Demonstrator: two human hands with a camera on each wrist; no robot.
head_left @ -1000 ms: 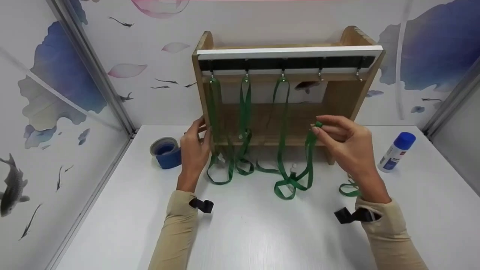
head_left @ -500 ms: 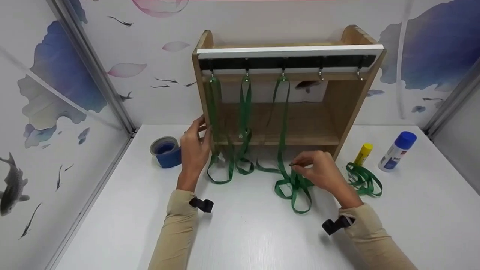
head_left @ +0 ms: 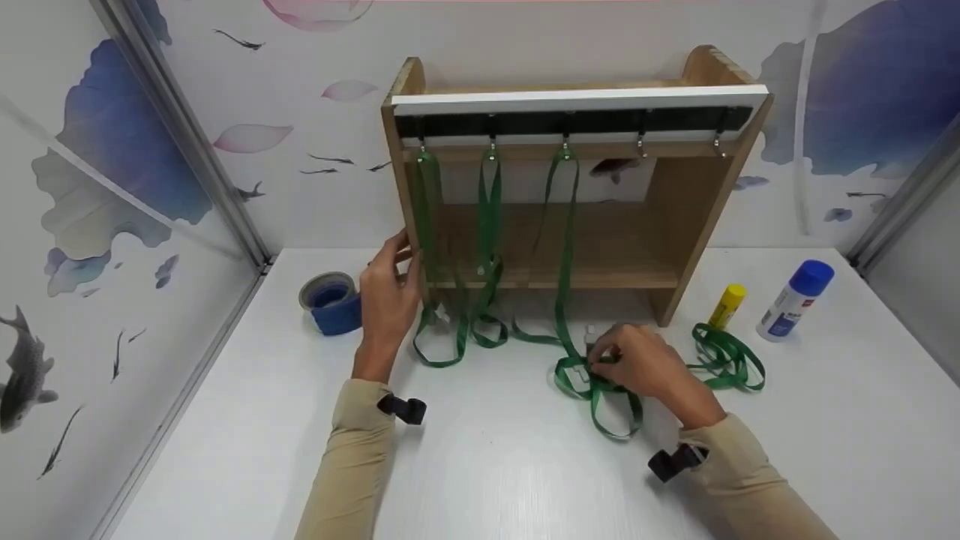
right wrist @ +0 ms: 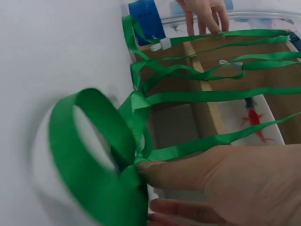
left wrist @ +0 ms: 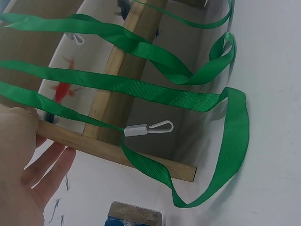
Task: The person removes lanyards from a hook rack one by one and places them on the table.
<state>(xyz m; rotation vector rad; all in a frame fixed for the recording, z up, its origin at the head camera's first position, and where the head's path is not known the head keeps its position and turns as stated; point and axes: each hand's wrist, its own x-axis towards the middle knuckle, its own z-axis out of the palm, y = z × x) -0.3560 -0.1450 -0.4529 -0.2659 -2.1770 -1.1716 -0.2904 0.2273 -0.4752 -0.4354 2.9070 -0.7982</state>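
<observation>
A wooden shelf (head_left: 709, 195) stands tilted back, with a black hook strip (head_left: 604, 121) across its front. My left hand (head_left: 390, 289) holds its left side panel (left wrist: 108, 153), fingers on the outer side. Green lanyards hang from three hooks: one at the left (head_left: 429, 202), one beside it (head_left: 490, 214) and one at the middle (head_left: 568, 247). The lower part of the middle one trails onto the table, where my right hand (head_left: 637, 360) pinches bunched green ribbon (right wrist: 63, 141) between thumb and fingers. The fingertips are partly hidden. A white clip (left wrist: 136, 130) shows on the leftmost lanyard.
Right of my right hand lies another coiled green lanyard (head_left: 727, 356), near a yellow glue stick (head_left: 726, 307) and a white bottle with a blue cap (head_left: 795, 301). Rolls of tape (head_left: 337, 319) sit left of the shelf. Two hooks (head_left: 718, 146) at the right carry nothing.
My right hand has come down and left from in front of the shelf to the table, lowering the raised green ribbon into a loop there. My left hand stays on the shelf side.
</observation>
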